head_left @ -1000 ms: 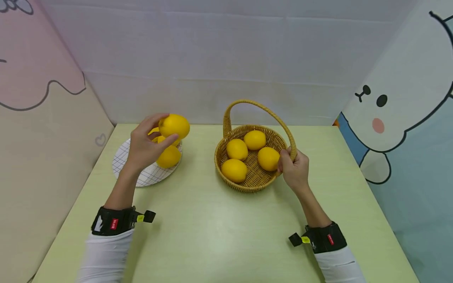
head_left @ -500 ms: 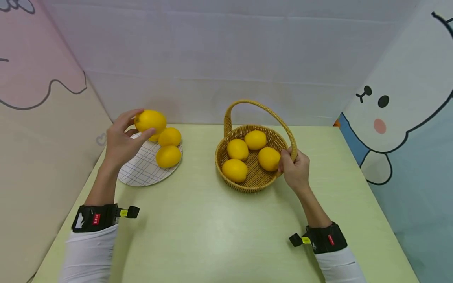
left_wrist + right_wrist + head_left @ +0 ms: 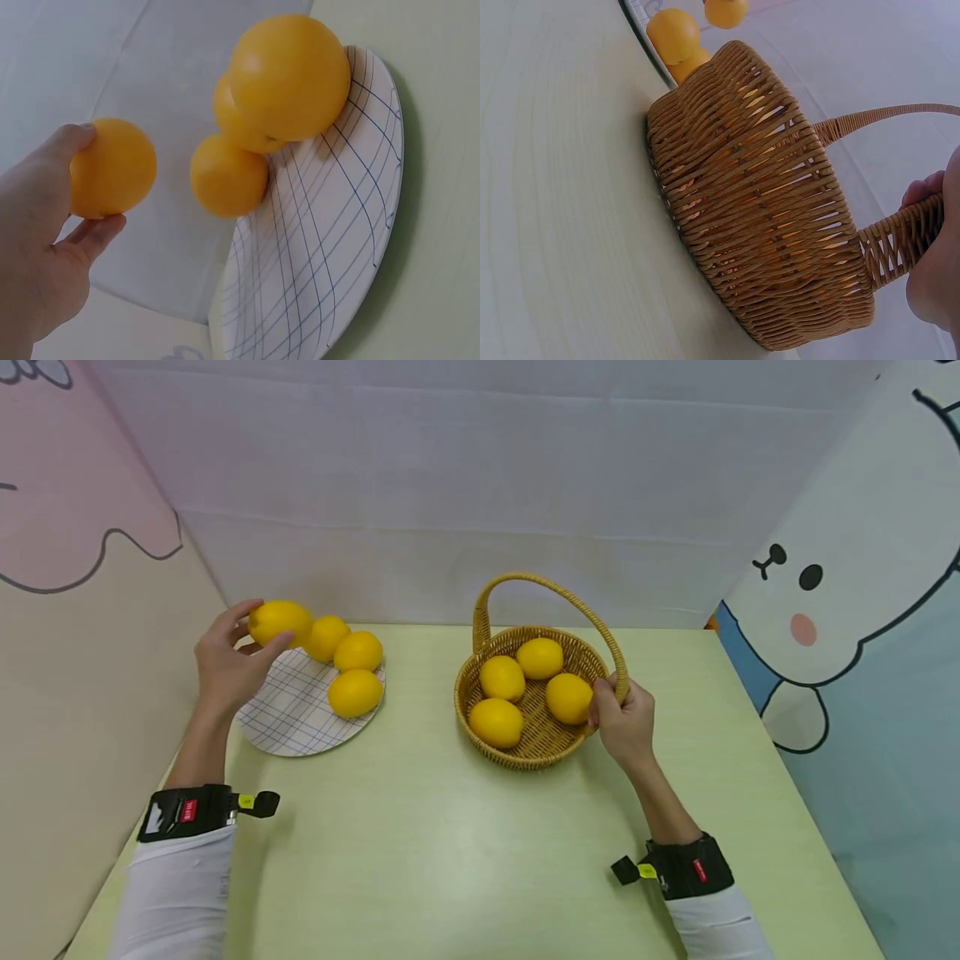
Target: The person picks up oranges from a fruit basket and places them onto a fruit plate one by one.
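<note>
On the worktop (image 3: pixel 420 860), the wicker basket (image 3: pixel 534 727) – likely light and stiff, best steadied at its handle (image 3: pixel 892 244), where the right hand (image 3: pixel 628 718) grips – stands right of the checked plate (image 3: pixel 292 714), by whose far left edge the left hand (image 3: pixel 225 668) pinches a lemon (image 3: pixel 281 622), probably firm but slick, best held round its middle.

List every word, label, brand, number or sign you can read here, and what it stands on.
Nothing can be read for certain.
Left red label on the left wristband: lettering too small and blurred.
Right red label on the right wristband: too small.
Left yellow tag, right yellow tag: too small.
Yellow fruits, plate, basket: no lettering visible.
</note>
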`<state>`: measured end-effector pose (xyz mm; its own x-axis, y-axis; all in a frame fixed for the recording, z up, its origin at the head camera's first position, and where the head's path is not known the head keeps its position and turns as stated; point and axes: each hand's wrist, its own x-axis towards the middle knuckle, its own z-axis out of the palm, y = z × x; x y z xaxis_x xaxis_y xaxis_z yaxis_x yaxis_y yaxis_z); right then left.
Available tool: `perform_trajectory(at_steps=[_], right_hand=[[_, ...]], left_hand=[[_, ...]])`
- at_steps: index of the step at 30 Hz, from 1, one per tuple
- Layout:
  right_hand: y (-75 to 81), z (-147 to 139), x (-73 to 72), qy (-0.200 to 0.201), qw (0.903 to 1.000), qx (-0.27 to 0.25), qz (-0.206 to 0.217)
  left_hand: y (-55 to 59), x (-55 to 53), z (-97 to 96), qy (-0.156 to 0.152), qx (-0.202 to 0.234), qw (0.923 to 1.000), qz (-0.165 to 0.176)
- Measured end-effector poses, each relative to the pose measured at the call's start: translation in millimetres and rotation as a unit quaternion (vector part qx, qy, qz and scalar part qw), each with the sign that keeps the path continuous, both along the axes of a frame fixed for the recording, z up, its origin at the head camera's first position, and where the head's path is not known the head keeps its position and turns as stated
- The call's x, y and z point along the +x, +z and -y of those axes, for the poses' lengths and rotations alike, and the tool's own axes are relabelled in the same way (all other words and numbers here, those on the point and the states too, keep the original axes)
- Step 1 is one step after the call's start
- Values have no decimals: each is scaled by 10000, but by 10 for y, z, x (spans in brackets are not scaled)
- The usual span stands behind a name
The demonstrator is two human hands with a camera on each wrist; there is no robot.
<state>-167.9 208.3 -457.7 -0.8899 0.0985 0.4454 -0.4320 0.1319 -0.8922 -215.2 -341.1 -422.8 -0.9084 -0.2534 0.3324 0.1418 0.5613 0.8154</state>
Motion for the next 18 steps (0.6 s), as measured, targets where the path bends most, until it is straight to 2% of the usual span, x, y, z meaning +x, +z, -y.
perform_trajectory(at_steps=[6, 12, 18], right_hand=[[-2, -4, -2, 4, 10000, 0, -25], [-6, -5, 8, -25, 10000, -29, 17], [-6, -3, 8, -18, 10000, -17, 25]], left_hand=[[-114, -14, 131, 348, 84, 9986, 381], [-239, -61, 212, 440, 257, 9956, 792], [-363, -89, 246, 605, 305, 9923, 1035]])
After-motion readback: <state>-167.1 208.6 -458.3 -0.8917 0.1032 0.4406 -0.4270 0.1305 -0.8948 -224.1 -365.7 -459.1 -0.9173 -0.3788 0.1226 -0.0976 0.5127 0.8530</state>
